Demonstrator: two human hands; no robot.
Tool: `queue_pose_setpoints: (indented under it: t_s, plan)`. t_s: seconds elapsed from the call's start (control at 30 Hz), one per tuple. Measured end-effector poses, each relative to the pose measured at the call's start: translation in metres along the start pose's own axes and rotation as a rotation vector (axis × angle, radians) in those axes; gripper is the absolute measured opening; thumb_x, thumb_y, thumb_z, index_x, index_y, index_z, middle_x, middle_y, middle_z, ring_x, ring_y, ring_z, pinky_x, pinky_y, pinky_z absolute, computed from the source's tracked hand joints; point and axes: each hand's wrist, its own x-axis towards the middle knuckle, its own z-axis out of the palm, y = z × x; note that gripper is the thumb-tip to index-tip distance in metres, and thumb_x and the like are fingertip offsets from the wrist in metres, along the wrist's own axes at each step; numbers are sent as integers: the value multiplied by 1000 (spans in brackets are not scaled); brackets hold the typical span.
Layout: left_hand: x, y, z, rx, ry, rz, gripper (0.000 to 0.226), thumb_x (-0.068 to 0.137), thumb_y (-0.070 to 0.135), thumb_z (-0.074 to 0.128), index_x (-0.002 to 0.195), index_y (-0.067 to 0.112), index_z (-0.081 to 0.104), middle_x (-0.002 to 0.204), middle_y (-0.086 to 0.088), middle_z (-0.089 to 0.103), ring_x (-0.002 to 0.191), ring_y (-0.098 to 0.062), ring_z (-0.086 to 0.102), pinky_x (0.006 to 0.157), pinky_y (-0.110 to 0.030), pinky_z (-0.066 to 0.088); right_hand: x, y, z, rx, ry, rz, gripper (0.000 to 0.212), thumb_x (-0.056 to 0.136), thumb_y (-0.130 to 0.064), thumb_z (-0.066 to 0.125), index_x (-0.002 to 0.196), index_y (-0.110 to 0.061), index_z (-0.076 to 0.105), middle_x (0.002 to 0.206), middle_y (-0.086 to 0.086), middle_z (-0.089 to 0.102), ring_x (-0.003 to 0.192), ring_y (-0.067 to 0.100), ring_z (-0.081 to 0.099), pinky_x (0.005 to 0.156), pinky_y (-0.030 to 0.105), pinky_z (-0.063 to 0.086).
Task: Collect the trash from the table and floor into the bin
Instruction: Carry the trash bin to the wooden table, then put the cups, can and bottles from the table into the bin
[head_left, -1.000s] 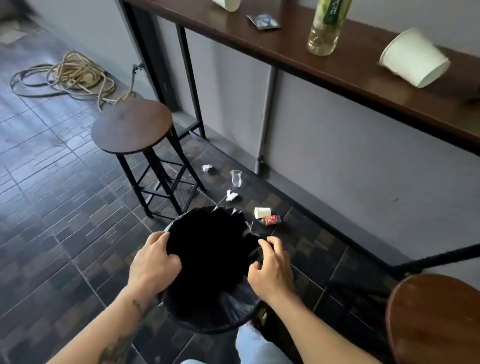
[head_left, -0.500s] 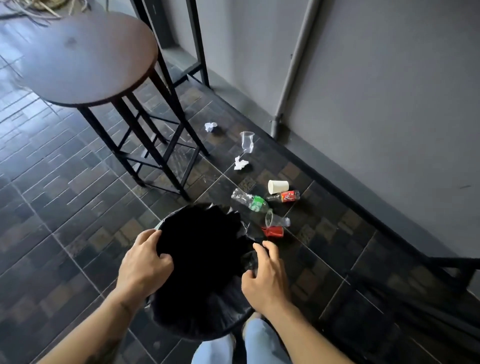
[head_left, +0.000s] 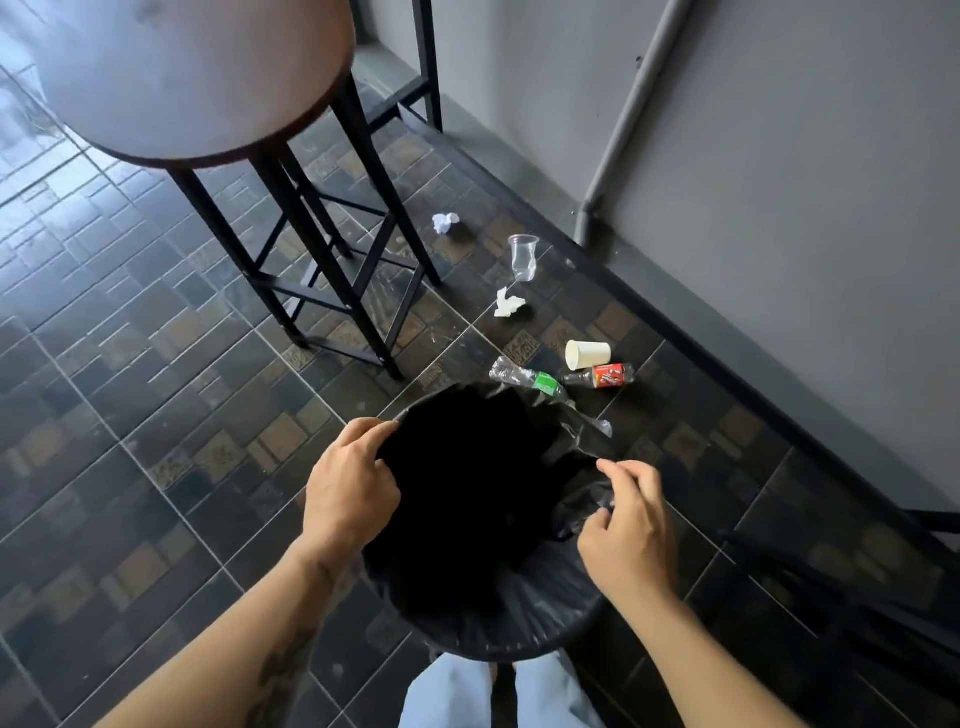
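- Black plastic liner of the bin (head_left: 483, 613) is gripped at the rim by both hands, well apart: left hand (head_left: 349, 488) clamped on the left edge, right hand (head_left: 626, 525) pinching the right edge.
- Liner judged thin, soft, slippery; best held at the folded rim.
- Floor trash just beyond the bin: green-label bottle (head_left: 527, 378) touching the rim, red-label bottle (head_left: 600, 375), paper cup (head_left: 587, 354).
- Further out: crumpled tissue (head_left: 509, 303), clear cup (head_left: 523, 257), paper ball (head_left: 445, 222) near the stool (head_left: 197, 78).
- All judged light; cups crush easily, so take them by the body.
- Nothing collected yet, as far as visible; the table is out of view.
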Motion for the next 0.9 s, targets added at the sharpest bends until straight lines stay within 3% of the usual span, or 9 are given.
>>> queue_pose_setpoints:
  t_s: [0.13, 0.2, 0.3, 0.37, 0.43, 0.53, 0.6, 0.73, 0.9]
  plan:
    - [6, 9, -12, 4, 47, 30, 48, 80, 3, 56, 121, 23, 71, 124, 10, 64, 100, -23, 65, 82, -30, 48, 0, -3, -5, -5, 43, 8, 52, 81, 9, 57, 127, -15, 62, 126, -7, 47, 99, 20, 58, 63, 18, 40]
    - [8, 12, -18, 12, 69, 51, 47, 81, 3, 56, 122, 21, 71, 124, 8, 64, 100, -24, 65, 83, -34, 52, 0, -7, -6, 7, 64, -3, 54, 79, 11, 57, 126, -16, 62, 127, -7, 48, 96, 20, 59, 61, 22, 45]
    - [12, 17, -29, -8, 112, 67, 47, 81, 2, 56, 122, 20, 71, 122, 7, 64, 99, -24, 64, 82, -35, 52, 1, -17, -14, 51, 129, -33, 55, 76, 14, 54, 120, -16, 65, 125, -7, 50, 95, 18, 58, 65, 35, 52]
    - [16, 21, -41, -62, 126, 72, 47, 81, 3, 56, 122, 22, 70, 121, 9, 62, 98, -21, 64, 80, -30, 48, 4, -26, -28, 91, 187, -61, 54, 73, 16, 54, 115, -15, 67, 122, -6, 54, 92, 14, 55, 70, 29, 48]
    - [19, 27, -59, -109, 117, 88, 49, 82, 5, 58, 124, 26, 69, 122, 13, 60, 99, -17, 63, 81, -26, 43, 7, -36, -48, 124, 241, -91, 53, 72, 18, 54, 111, -15, 69, 121, -4, 57, 96, 12, 56, 76, 14, 40]
    - [22, 43, -95, -189, 118, 136, 55, 77, 2, 63, 124, 30, 69, 120, 16, 62, 103, -12, 63, 88, -27, 49, 14, -58, -87, 153, 298, -147, 52, 71, 20, 53, 107, -13, 69, 118, 0, 62, 104, 13, 57, 84, -2, 33]
    - [24, 56, -124, -271, 135, 153, 57, 74, 0, 64, 122, 31, 71, 116, 19, 65, 102, -7, 63, 92, -23, 50, 20, -77, -115, 179, 328, -196, 51, 70, 22, 53, 105, -12, 69, 114, 1, 64, 103, 14, 58, 88, -4, 30]
    - [24, 88, -186, -498, 156, 148, 60, 73, -7, 60, 119, 28, 73, 113, 32, 61, 103, 12, 60, 93, 0, 37, 27, -117, -172, 218, 320, -261, 50, 70, 18, 51, 100, -18, 68, 105, -8, 64, 99, 8, 58, 89, 9, 39]
    - [24, 126, -251, -747, 123, 169, 62, 75, -15, 63, 123, 23, 71, 125, 18, 64, 112, 21, 52, 95, 2, 32, 30, -163, -227, 257, 368, -284, 51, 71, 17, 49, 95, -25, 66, 102, -10, 63, 95, 8, 58, 79, -4, 33]
